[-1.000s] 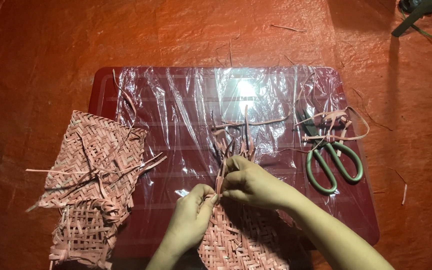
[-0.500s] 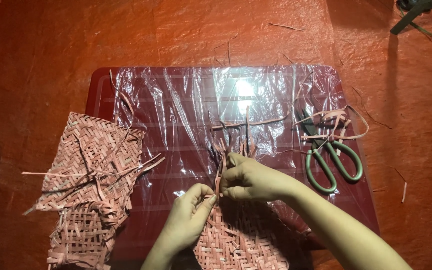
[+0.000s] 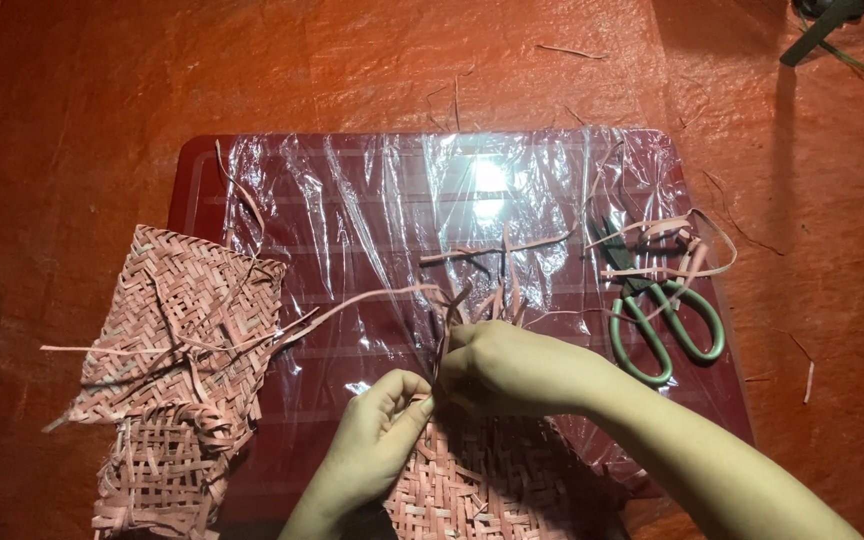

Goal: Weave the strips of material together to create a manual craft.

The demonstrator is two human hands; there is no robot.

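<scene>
Left hand (image 3: 377, 425) and right hand (image 3: 502, 368) both pinched on thin pink strips (image 3: 457, 310) of the pink woven mat (image 3: 482, 480) — green-handled scissors (image 3: 657, 315) nearby.

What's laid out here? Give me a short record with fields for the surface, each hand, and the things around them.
Surface: dark red board covered with clear plastic film, on an orange sheet.
Left hand: pinches loose pink strips at the upper edge of the pink woven mat.
Right hand: shut on the strips of the same mat.
Left side: finished pink woven pieces, stacked.
Right side: green-handled scissors, blades closed, among loose pink strip offcuts.
</scene>
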